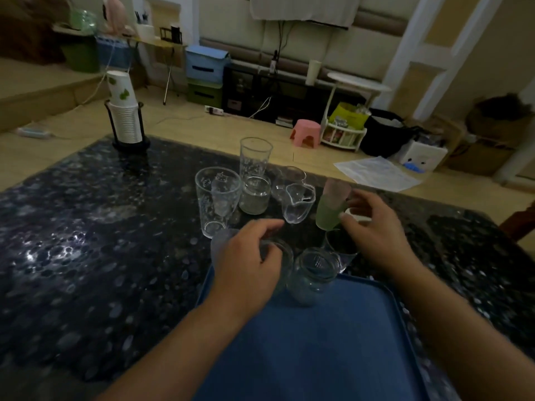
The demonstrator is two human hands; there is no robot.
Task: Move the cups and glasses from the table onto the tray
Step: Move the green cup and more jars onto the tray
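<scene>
A blue tray (318,342) lies at the near edge of the dark table (86,256). At its far end stand a clear glass (285,257), a glass jar (314,273) and another glass (340,246). My left hand (249,264) grips the clear glass from above, fingers curled over its rim. My right hand (376,227) hovers with spread fingers beside a green cup (328,212) that has a pink cup (335,189) stacked in it; the thumb tip is at the green cup. On the table behind stand a tall printed glass (220,198), a taller glass (254,157), a short jar (254,196), a small pitcher (298,204) and a clear cup (289,176).
A stack of paper cups in a black holder (124,120) stands at the table's far left corner. Beyond the table are a pink stool (307,131), a white round side table (359,82), bags and boxes on the floor.
</scene>
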